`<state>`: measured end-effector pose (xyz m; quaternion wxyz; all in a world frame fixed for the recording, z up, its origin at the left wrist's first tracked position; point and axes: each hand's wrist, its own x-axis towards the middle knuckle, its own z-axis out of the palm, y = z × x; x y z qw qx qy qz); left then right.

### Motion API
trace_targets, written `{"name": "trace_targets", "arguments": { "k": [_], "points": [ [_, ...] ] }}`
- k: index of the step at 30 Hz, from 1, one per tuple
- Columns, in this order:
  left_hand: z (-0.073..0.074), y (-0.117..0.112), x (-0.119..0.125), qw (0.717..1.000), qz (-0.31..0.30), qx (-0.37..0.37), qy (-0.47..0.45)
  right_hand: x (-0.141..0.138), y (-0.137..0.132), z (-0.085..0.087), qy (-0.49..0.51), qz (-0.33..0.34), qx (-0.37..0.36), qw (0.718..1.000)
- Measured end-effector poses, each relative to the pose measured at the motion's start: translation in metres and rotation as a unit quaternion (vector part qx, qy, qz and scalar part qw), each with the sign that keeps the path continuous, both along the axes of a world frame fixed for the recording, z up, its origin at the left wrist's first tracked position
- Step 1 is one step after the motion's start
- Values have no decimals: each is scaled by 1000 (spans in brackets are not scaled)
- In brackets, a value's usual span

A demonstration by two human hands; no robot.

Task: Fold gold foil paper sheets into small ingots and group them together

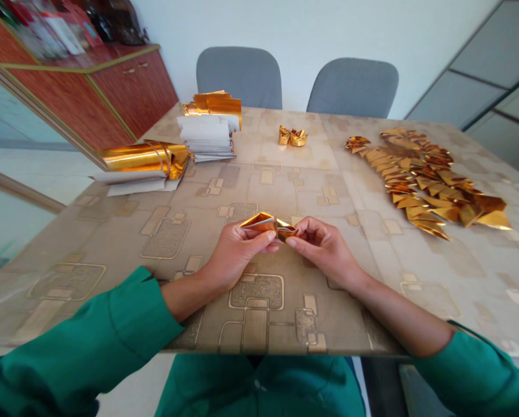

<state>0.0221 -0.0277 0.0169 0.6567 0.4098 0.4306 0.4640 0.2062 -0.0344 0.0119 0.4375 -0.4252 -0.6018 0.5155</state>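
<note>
The bench (285,185) is filling most of the frame, its near edge running across the lower middle just in front of the person's body, its left edge slanting from the upper left down to the lower left, and its far edge passing below two chairs (238,78) (354,87) at the top. The patterned surface is stretching out on both sides of the hands, giving them room to the left and right and ahead toward the middle of the frame. At the upper left, a bundle (138,159) of gold foil and white paper is lying close along the left edge; whether its paper corner is reaching past that edge, I cannot tell. Just beside it, a stack (207,139) of white and gold sheets is standing near the far edge. Two small gold shapes (299,139) are sitting side by side at the upper middle, and a spread-out gold pile (433,179) is bounding the room at the right. The folded piece (266,225), gold outside with some white showing, is being held above the bench at the centre of the frame, well apart from the pile. The left hand (237,255) is pinching its left and middle part, thumb in front and fingers behind and below, closed on it. The right hand (329,249) is gripping the right end between thumb and curled fingers, the two thumb tips coming near each other. Both green sleeves (112,330) (477,370) are entering from the lower corners.
</note>
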Motion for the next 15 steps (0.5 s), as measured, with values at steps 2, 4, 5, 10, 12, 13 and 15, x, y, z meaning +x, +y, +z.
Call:
{"name": "trace_targets", "arguments": {
  "k": [2, 4, 5, 10, 12, 13, 15],
  "points": [
    [-1, 0, 0, 1000, -2, 4, 7, 0, -2, 2, 2, -7, 6, 1000],
    [-2, 0, 0, 1000, -6, 6, 10, 0, -2, 3, 7, -12, 10, 1000],
    [-2, 1, 0, 1000, -10, 5, 8, 0, -2, 4, 10, -11, 8, 1000],
    [-2, 3, -2, 999, -53, 2, 7, 2, -2, 4, 21, 11, -15, 1000],
    [-1, 3, -3, 998, -60, 2, 9, 2, -2, 5, 16, 10, -21, 1000],
    [0, 3, -3, 998, -61, 0, 6, 2, -3, 5, 14, 6, -23, 1000],
    [1, 3, -3, 998, -64, -8, -4, 3, -3, 6, 12, 9, -37, 999]
  ]
}}
